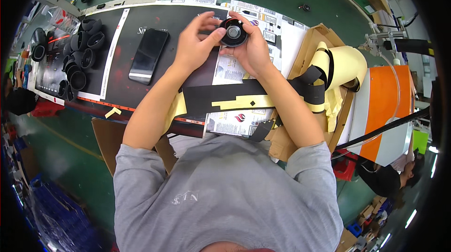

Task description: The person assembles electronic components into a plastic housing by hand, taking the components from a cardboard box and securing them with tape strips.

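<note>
In front of me, over the far part of the table, both hands are at a round black part with a grey disc in its centre [233,34], which looks like a small speaker. My right hand [256,52] wraps its fingers round the right side and underside. My left hand [199,40] has its thumb against the left rim, with the other fingers curled loosely beside it. Beneath my forearms lies a strip of black stickers on yellow backing [202,100], running right toward a roll of the same material [347,66].
A black phone [149,54] lies left of my arms. Several black cup-shaped housings [80,45] cluster at the far left, near a clear plastic bag [63,19]. The roll sits in an open cardboard box [295,62]. An orange and white machine [383,106] stands right; another person [385,177] is beyond.
</note>
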`<state>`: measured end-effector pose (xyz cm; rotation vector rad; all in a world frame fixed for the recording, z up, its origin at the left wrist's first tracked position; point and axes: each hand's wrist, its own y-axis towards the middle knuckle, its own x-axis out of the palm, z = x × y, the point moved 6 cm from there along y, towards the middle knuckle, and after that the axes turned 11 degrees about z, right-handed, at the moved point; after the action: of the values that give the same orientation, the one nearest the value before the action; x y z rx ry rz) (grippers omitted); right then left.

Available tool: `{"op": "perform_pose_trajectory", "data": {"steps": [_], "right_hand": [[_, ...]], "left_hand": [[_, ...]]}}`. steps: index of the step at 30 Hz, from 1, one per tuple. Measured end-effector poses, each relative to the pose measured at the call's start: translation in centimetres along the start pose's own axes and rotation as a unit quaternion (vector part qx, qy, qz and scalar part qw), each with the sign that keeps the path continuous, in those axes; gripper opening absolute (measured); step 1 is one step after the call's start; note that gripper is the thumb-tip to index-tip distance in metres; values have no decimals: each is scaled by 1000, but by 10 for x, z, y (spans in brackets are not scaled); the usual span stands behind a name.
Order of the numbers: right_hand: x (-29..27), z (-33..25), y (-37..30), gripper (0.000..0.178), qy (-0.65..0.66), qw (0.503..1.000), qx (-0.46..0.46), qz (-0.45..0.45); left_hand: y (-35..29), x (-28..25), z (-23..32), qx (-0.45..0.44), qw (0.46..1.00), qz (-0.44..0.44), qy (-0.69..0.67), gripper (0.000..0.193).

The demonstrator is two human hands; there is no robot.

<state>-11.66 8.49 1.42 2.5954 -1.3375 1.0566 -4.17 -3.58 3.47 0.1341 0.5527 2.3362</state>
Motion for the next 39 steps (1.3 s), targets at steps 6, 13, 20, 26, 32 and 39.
{"op": "perform_pose_trajectory", "data": {"steps": [6, 13, 20, 26, 32, 39], "right_hand": [[9, -27, -33, 47, -411, 892, -181, 51], [-18, -26, -144, 23, -753, 544, -313, -200], [-35, -8, -157, 30, -756, 531, -335, -187], [-39, -15, -152, 28, -713, 626, -289, -126], [-49, -13, -149, 18, -695, 657, -261, -135], [-69, -35, -135, 11, -496, 861, -106, -34]], "left_hand": [[-15, 20, -35, -291, 923, -108, -227, 37], [-12, 21, -29, -385, 888, -112, -223, 32], [-12, 21, -29, -387, 872, -135, -267, 40], [-13, 21, -28, -391, 868, -138, -273, 42], [-12, 21, -29, -395, 871, -138, -257, 39], [-12, 28, -26, -394, 868, -162, -254, 40]]}}
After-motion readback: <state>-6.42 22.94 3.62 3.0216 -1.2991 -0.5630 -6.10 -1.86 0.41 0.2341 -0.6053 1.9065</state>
